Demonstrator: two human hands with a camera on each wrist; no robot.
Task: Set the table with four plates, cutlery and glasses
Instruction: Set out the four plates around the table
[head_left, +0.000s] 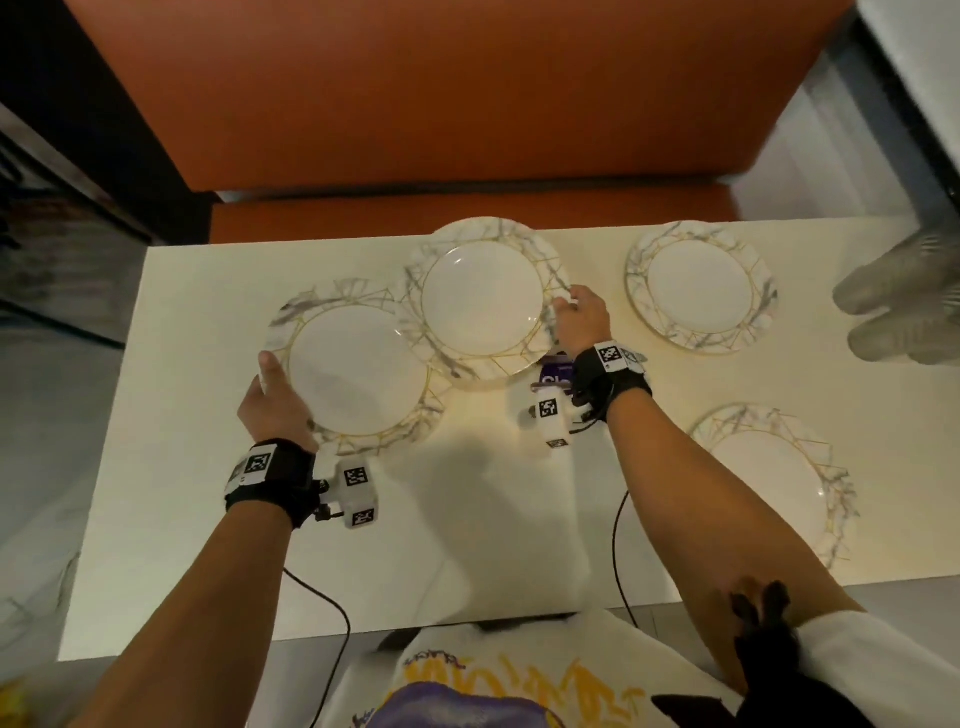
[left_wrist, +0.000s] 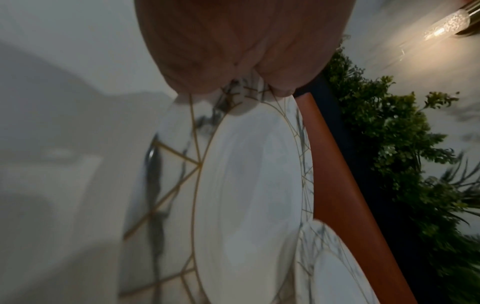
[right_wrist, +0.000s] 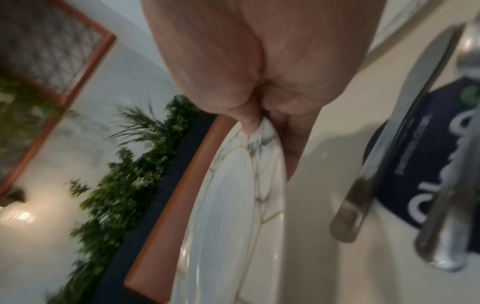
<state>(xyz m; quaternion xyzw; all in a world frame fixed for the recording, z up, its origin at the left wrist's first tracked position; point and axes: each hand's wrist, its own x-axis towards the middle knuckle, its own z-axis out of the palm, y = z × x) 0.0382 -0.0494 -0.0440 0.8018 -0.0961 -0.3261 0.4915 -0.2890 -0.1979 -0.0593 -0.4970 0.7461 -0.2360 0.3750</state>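
Left hand (head_left: 272, 400): grips the near-left plate (head_left: 358, 376) at its 8 o'clock rim, thumb curled over the top edge, the other fingers hidden underneath. A rim grip probably keeps the palm off the eating surface.
Near-left plate: held over the white table (head_left: 182, 467) at the left end. Its 2 o'clock edge overlaps the middle plate's rim, so the two seem fresh from one stack and not yet set apart.
Middle plate (head_left: 480, 299): at the table's far edge, its 12 o'clock rim jutting slightly past it toward the orange bench (head_left: 441, 104).
Right hand (head_left: 582, 317): pinches the middle plate at its 3 o'clock rim. The right wrist view shows the thumb on top and the fingers (right_wrist: 298, 148) beneath.
Cutlery (right_wrist: 405, 131): a knife and other steel pieces lie across a dark blue printed mat (right_wrist: 426, 164), just at 5 o'clock from the middle plate, under the right wrist. They sit in the path if that plate is dragged nearward.
Far-right plate (head_left: 701, 286): flat on the table at 3 o'clock from the hands, well apart.
Near-right plate (head_left: 774, 483): flat by the near edge, beside the right forearm.
Glasses (head_left: 904, 306): clear ribbed ones at the far right edge, blurred, number uncertain.
Judgement: four plates out, two placed, cutlery and glasses undistributed.
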